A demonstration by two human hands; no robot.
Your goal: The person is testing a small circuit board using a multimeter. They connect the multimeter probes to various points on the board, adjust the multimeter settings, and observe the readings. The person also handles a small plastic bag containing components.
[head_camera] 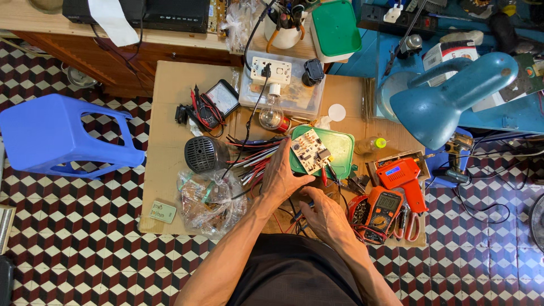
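A small white circuit board (311,151) lies on a green plastic lid (339,148) on a sheet of cardboard (170,124). My left hand (281,177) rests flat by the lid's near left corner, fingers stretched toward the board and over a bundle of red and black wires (253,157). Just below it, my right hand (322,213) is curled over thin wires and a small dark tool near the cardboard's front edge; what it grips is hidden by the fingers. An orange multimeter (383,208) sits right beside that hand.
An orange soldering gun (403,179), a clear bag of parts (211,199), a black round speaker (200,154), a light bulb (272,116) on a socket box, and a black meter (218,102) surround the work. A blue stool (56,136) stands left, a blue lamp (447,96) right.
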